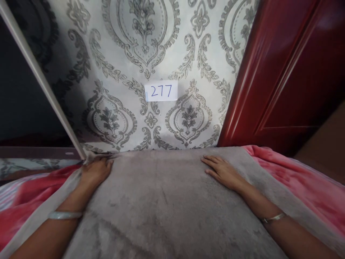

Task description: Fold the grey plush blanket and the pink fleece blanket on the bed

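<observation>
Resting right hand, loosely spread and empty, below-right of number card, left hand, with unclear grip, below-left; perhaps risking bunched gray blanket from uneven pressure.

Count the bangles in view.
2: a pale bangle on the left arm, a shiny bangle on the right arm. Any beyond the frame's edge would be hidden.

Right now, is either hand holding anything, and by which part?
Right hand: nothing held, palm down on the grey blanket. Left hand: on the blanket's bunched far-left corner; whether it grips can't be told.
</observation>
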Demonstrator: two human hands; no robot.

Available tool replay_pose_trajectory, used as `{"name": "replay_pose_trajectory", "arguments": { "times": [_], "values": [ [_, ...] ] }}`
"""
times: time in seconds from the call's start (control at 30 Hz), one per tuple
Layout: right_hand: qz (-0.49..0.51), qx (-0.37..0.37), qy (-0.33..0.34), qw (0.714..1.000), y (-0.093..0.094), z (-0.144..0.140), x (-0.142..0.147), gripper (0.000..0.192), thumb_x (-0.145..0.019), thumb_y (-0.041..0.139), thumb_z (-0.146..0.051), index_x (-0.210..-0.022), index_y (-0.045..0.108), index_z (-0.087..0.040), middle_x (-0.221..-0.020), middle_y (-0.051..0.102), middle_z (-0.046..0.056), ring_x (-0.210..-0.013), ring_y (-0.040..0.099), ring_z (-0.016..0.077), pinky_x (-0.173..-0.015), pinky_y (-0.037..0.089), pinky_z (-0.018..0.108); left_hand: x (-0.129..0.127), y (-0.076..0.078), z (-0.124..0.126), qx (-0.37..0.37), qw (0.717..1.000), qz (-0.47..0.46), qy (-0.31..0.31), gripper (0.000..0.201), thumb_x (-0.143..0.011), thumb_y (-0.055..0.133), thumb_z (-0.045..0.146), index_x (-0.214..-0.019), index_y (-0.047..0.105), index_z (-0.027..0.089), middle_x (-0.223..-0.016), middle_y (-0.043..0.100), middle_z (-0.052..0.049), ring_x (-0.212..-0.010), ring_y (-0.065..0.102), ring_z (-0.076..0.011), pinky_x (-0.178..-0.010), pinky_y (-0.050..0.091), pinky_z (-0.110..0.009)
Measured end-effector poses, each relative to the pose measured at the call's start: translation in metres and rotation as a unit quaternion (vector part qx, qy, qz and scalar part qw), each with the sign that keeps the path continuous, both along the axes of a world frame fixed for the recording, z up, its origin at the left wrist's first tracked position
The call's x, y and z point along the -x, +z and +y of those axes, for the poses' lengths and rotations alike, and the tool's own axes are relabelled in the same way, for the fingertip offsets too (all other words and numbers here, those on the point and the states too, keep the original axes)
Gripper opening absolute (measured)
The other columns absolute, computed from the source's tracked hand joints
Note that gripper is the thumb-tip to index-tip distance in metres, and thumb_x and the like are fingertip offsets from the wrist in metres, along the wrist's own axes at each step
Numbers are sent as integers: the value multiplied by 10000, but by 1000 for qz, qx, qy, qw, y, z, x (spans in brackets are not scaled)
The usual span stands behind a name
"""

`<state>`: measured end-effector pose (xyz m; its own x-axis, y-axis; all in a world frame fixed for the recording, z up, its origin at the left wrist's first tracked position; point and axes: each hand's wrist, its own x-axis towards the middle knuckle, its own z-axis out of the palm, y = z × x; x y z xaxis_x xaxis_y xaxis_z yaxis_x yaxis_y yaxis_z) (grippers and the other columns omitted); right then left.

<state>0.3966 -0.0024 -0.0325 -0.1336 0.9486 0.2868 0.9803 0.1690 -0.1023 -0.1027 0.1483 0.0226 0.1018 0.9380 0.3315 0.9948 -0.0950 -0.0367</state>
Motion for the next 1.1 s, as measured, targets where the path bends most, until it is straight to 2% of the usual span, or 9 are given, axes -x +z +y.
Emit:
{"name": "replay_pose_trajectory", "arguments": {
  "times": [0.07,0.17,0.23,0.33,0.4,0.5,0.67,0.9,1.1],
  "values": [
    [1,-17,3,1000,7,-2,10,562,-995,388,-523,-1450,528,-225,-1485,506,116,-1366,445,317,-1123,353,564,-15,13,-14,8,999,4,-36,603,-958,282,508,-1076,691,81,-1029,720,-207,-983,669,-325,-976,479,-498],
    [4,-18,72,997,13,-6,30,653,-971,414,-616,-1527,411,-272,-1580,379,86,-1459,312,323,-1178,253,589,-55,21,-45,52,969,-16,-240,577,-946,380,533,-1321,604,155,-1322,647,-160,-1220,595,-305,-1078,438,-474],
    [2,25,113,993,12,-8,42,727,-951,415,-677,-1569,301,-311,-1634,256,58,-1505,206,319,-1202,170,608,-85,13,-68,102,913,-10,-395,650,-928,428,607,-1473,466,254,-1540,467,-92,-1433,395,-310,-1185,311,-521],
    [2,100,108,989,5,-8,50,732,-959,366,-698,-1579,245,-329,-1652,182,47,-1519,154,315,-1199,140,628,-115,-12,-91,183,857,16,-481,726,-893,455,691,-1535,334,375,-1645,270,-21,-1526,171,-347,-1210,171,-634],
    [3,111,95,989,0,-7,49,706,-973,343,-683,-1578,241,-334,-1654,168,39,-1521,148,308,-1202,141,620,-121,-27,-95,212,852,23,-478,725,-910,414,694,-1551,283,380,-1655,228,-19,-1534,136,-343,-1211,135,-648],
    [2,94,90,991,-3,-6,47,675,-986,342,-658,-1576,239,-347,-1652,178,31,-1519,159,298,-1207,145,608,-118,-38,-89,190,871,11,-453,719,-921,393,689,-1554,270,374,-1654,225,-34,-1532,147,-342,-1211,110,-654],
    [-4,82,90,993,-3,-7,47,658,-994,335,-645,-1576,229,-358,-1651,187,27,-1518,164,291,-1206,160,603,-105,-36,-64,147,923,20,-356,668,-942,392,639,-1539,325,348,-1636,278,-42,-1525,188,-330,-1216,107,-630],
    [-20,71,47,996,-5,-5,34,660,-994,323,-647,-1576,249,-344,-1645,218,39,-1516,178,284,-1210,154,592,-71,-30,-28,129,943,45,-303,594,-984,342,531,-1534,350,308,-1638,265,-25,-1532,184,-261,-1235,76,-566],
    [-46,67,-41,996,-7,-3,-11,657,-998,294,-623,-1570,295,-301,-1640,233,46,-1517,166,296,-1209,136,604,-63,-33,-25,76,966,36,-246,599,-971,357,519,-1527,378,296,-1619,334,-52,-1515,234,-297,-1201,175,-595]
  ]
}}
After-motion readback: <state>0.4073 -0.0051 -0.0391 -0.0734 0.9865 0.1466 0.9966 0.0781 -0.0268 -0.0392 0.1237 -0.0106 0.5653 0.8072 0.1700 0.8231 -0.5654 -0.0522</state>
